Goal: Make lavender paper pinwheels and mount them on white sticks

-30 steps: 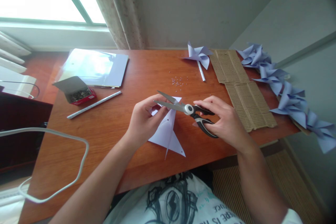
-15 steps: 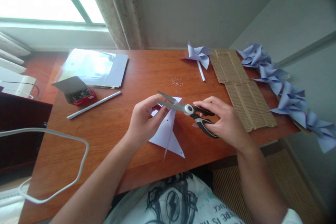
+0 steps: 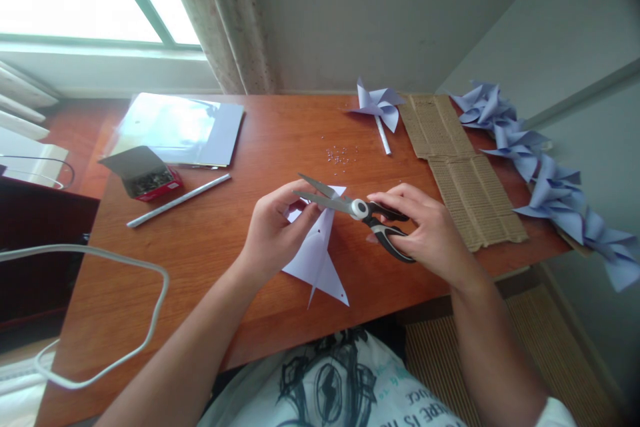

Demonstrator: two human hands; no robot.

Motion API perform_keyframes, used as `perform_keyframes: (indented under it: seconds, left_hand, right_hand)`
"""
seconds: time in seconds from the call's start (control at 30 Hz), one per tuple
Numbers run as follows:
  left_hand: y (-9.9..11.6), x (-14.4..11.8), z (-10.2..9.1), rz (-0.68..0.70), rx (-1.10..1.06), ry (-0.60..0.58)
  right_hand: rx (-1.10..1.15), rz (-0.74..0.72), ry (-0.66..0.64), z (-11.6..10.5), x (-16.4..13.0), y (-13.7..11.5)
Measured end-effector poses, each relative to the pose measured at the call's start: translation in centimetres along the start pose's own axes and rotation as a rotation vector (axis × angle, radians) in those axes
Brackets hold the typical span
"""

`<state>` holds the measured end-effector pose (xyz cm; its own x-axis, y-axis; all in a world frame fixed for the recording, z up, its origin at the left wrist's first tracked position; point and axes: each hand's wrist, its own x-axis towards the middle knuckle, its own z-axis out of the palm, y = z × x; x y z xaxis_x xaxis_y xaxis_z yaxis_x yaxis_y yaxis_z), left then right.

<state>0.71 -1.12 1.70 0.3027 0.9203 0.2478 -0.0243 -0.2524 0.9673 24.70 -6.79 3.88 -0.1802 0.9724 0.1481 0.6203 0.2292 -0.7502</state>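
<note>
Starting way left of the scissors, a red pin box and a white paper stick are sitting on the desk. Closer in, the left hand is pinching the lilac paper, which is hanging right under the half-open blades. The right hand is gripping the black handles. Further right, finished pinwheels are lining up. Honestly, those fingertips are sitting super close to the blades, so a quick snip could be nicking skin or overshooting the cut.
</note>
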Motion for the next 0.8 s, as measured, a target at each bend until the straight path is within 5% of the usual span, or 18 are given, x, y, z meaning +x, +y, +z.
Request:
perform_keyframes:
  seconds: [0.43, 0.8]
  left_hand:
    - [-0.2, 0.0, 0.0, -0.044, 0.032, 0.021]
    - [-0.3, 0.1, 0.0, -0.059, 0.090, 0.064]
  right_hand:
    - [0.013, 0.064, 0.037, 0.4, 0.1, -0.3]
    - [0.433, 0.419, 0.263, 0.9, -0.4, 3.3]
